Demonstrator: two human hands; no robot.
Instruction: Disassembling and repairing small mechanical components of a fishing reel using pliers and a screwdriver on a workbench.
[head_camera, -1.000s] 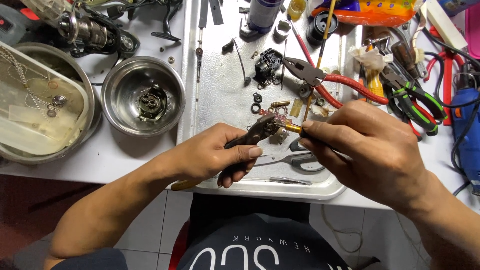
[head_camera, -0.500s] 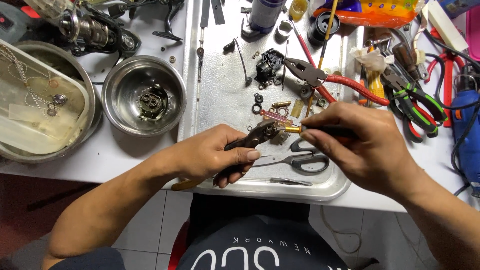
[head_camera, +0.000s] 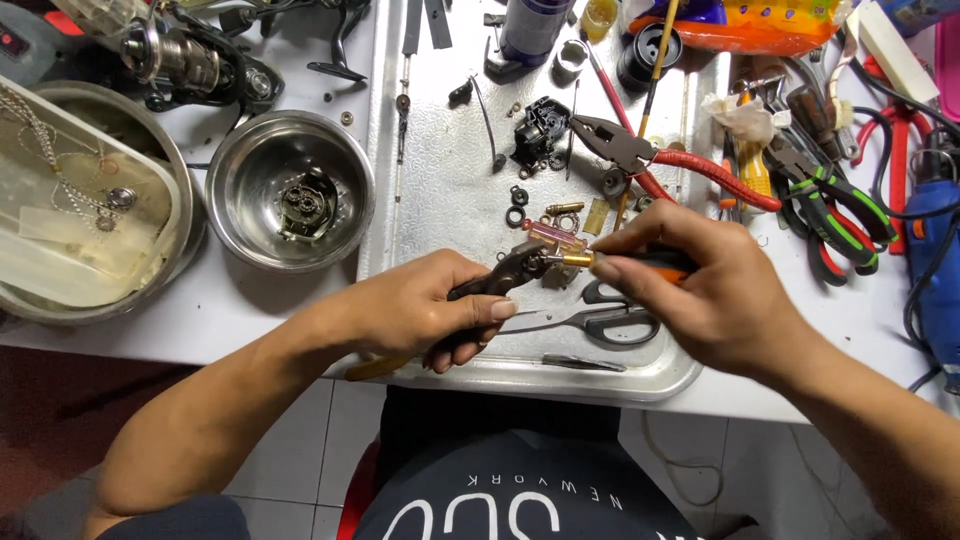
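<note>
Bright, even overhead light fills my feed: the white worktop (head_camera: 250, 310) runs near washed-out, soft glare sheens the steel bowl (head_camera: 290, 190) and metal tray (head_camera: 450, 200), shadows stay short and faint. Centre sharp; edges bow slightly with wide-angle distortion.

An orange and yellow plastic package (head_camera: 765, 25), with a patch of blue at its left end, is seen lying at the top edge of the view, just beyond the metal tray (head_camera: 440, 200). A dark blue bottle (head_camera: 533, 28) is stood at the tray's far end, a paler label band being wrapped around it, though only its lower part is shown. No signs or screens are seen.
</note>
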